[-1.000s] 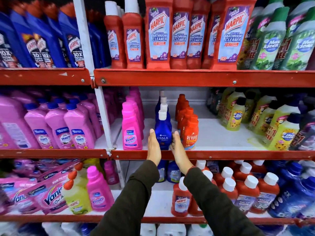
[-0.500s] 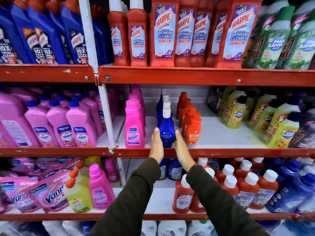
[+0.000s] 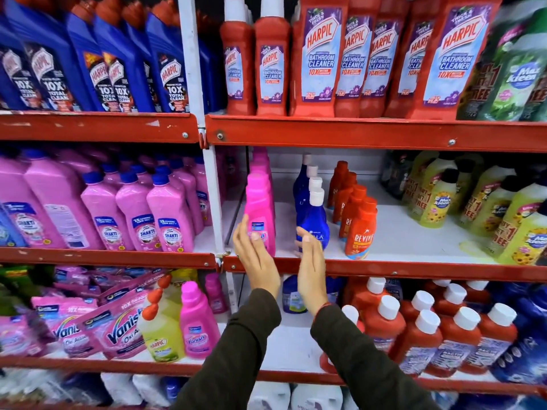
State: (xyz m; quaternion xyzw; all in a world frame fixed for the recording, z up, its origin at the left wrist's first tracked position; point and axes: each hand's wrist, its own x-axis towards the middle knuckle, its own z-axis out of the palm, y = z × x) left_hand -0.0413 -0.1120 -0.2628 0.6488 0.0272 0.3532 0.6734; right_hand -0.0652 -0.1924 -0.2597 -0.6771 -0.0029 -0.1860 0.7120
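On the middle shelf (image 3: 414, 269) stand a row of pink Vanish bottles (image 3: 260, 208), a row of blue Ujala bottles (image 3: 315, 220) with white caps, and a row of orange Revive bottles (image 3: 359, 229). My left hand (image 3: 256, 255) is raised with straight fingers in front of the front pink bottle, its fingertips at the label. My right hand (image 3: 310, 264) stands flat just left of the front blue bottle, fingers straight, holding nothing. Both hands face each other over the gap between the pink and blue rows.
Red Harpic bathroom cleaner bottles (image 3: 319, 54) and blue Harpic bottles (image 3: 112, 63) fill the top shelf. Pink Shakti bottles (image 3: 136, 214) sit at left, yellow-green Max Kleen bottles (image 3: 444, 199) at right. Below are Vanish pouches (image 3: 118, 329) and red white-capped bottles (image 3: 423, 335).
Both hands have left the front blue bottle and shifted left. The left hand now reaches the pink bottle and the right hand sits left of the blue one.
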